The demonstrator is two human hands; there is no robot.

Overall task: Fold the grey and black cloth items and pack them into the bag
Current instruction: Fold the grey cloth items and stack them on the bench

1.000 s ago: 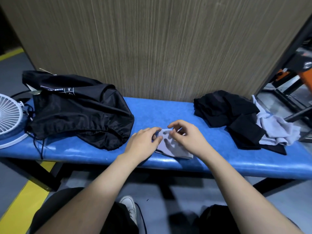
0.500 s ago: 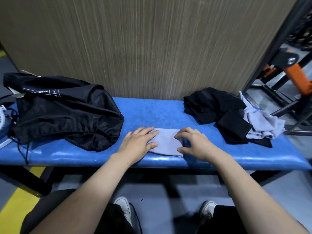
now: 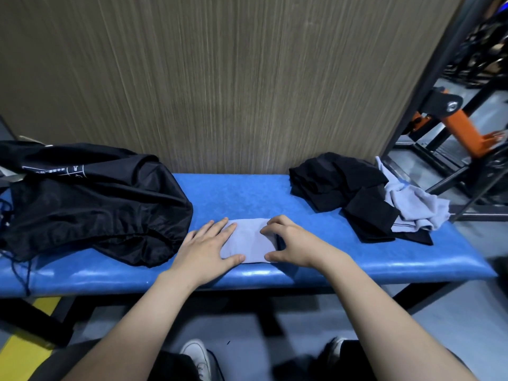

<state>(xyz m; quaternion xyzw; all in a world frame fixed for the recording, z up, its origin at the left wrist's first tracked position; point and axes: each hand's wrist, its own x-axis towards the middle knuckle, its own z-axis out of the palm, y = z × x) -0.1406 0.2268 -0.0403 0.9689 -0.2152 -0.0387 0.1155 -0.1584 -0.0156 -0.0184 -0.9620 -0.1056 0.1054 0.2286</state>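
I'm looking at what appears to be a gym: a padded blue vinyl bench (image 3: 357,259) is running along a wood-grain wall panel (image 3: 220,78), and black steel frames with an orange-painted arm of an exercise machine (image 3: 464,130) are standing to the right.

We've got just one head cam, wide-angle, looking fwd and down from close above the blue bench (image 3: 357,259), wood-grain wall (image 3: 220,78) at far side, knees at near edge.

Glossy blue padded bench (image 3: 343,266), matt grey cloth (image 3: 248,240), slick black fabric bag (image 3: 90,204), wood-grain panel (image 3: 220,78).
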